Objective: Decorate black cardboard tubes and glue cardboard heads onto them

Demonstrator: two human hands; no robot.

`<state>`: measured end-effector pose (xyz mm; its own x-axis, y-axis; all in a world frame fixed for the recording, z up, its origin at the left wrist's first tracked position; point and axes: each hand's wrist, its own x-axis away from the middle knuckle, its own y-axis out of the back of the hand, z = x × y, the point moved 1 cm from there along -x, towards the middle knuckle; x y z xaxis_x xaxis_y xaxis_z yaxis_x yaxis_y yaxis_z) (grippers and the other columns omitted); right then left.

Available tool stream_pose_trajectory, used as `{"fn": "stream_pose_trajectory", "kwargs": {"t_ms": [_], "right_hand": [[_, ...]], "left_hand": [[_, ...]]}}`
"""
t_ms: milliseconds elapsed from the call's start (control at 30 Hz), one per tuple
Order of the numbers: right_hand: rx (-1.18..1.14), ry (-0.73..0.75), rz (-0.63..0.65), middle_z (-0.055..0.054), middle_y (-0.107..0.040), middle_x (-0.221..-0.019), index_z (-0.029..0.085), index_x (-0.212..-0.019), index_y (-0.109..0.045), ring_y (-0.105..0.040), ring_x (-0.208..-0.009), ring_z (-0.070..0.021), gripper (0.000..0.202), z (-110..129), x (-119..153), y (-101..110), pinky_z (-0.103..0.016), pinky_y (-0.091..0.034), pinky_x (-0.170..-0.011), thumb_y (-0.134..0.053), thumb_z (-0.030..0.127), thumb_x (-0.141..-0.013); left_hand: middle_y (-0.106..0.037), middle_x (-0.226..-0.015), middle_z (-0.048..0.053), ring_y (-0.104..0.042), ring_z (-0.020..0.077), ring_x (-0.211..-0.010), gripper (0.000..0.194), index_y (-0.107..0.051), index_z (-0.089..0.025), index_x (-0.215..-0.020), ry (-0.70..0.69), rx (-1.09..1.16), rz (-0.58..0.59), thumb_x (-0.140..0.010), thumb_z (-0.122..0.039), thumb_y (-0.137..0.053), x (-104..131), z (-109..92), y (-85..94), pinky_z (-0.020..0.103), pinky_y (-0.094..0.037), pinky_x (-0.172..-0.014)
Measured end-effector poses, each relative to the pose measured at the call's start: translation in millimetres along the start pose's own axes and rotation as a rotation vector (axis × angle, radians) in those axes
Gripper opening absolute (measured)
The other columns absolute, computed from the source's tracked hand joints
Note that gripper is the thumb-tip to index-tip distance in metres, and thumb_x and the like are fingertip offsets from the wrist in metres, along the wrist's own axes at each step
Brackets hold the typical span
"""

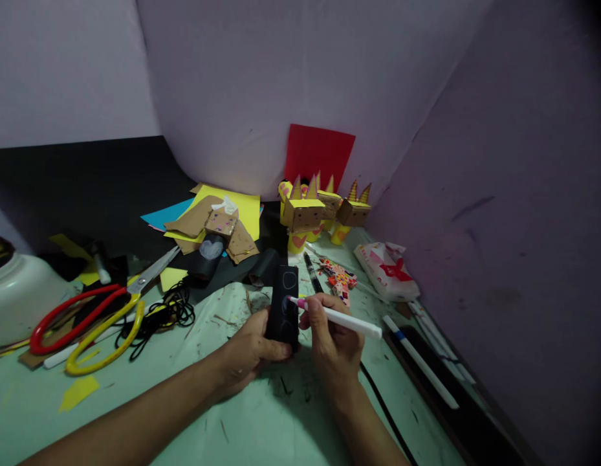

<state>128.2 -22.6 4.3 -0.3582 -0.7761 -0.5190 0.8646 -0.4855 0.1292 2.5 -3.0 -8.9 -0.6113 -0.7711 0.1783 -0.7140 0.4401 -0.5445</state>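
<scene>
My left hand (251,353) is closed around the lower end of a black paper piece (284,317), which looks like a tube or folded strip and stands tilted up toward me. Pale outlined shapes, one of them round, run down its face. In my right hand (332,336) is a white marker (356,321) with a pink end, held like a pen. Its tip touches the black paper near the middle outline, or is very close to it. Just behind my right hand a black pen (313,272) lies on the table.
Scissors (135,285) with red and yellow handles and tangled black cord (176,314) lie left. Cardboard box-headed figures (305,217) stand at the back before a red sheet (319,152). Coloured paper (246,213) is piled behind. Right are a wipes-like packet (387,268) and another white marker (421,362).
</scene>
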Motion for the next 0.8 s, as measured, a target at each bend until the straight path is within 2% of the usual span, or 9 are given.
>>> {"fn": "stream_pose_trajectory", "kwargs": {"t_ms": [233,500,800], "right_hand": [[0.022,-0.044,-0.040,0.002,-0.059,-0.051,0.017,-0.073,-0.062,-0.056,-0.045,-0.0126,0.026,0.4,-2.1,3.5,-0.024,-0.045,-0.044,-0.055,0.038,-0.085],[0.029,-0.008,-0.024,0.002,-0.059,-0.051,0.017,-0.072,-0.061,-0.056,-0.044,-0.0118,0.023,1.6,-2.7,3.7,-0.022,-0.044,-0.042,-0.055,0.035,-0.085],[0.036,-0.034,-0.054,0.003,-0.057,-0.049,0.017,-0.072,-0.061,-0.055,-0.043,-0.0124,0.024,0.1,-2.5,4.7,-0.023,-0.043,-0.042,-0.055,0.037,-0.084]], "left_hand": [[-0.054,-0.073,-0.001,-0.044,0.0115,-0.065,0.049,-0.058,-0.014,-0.093,0.015,-0.019,-0.046,-0.047,-0.015,-0.075,1.9,-4.0,-2.9,0.024,-0.029,-0.057],[-0.054,-0.075,0.001,-0.046,0.0136,-0.070,0.047,-0.056,-0.015,-0.091,0.030,-0.016,-0.037,-0.048,-0.014,-0.074,2.8,-5.8,-5.4,0.025,-0.030,-0.061],[-0.055,-0.071,-0.001,-0.045,0.0121,-0.065,0.047,-0.057,-0.014,-0.090,0.031,-0.011,-0.052,-0.046,-0.013,-0.074,2.6,-4.4,-4.7,0.025,-0.029,-0.058]]}}
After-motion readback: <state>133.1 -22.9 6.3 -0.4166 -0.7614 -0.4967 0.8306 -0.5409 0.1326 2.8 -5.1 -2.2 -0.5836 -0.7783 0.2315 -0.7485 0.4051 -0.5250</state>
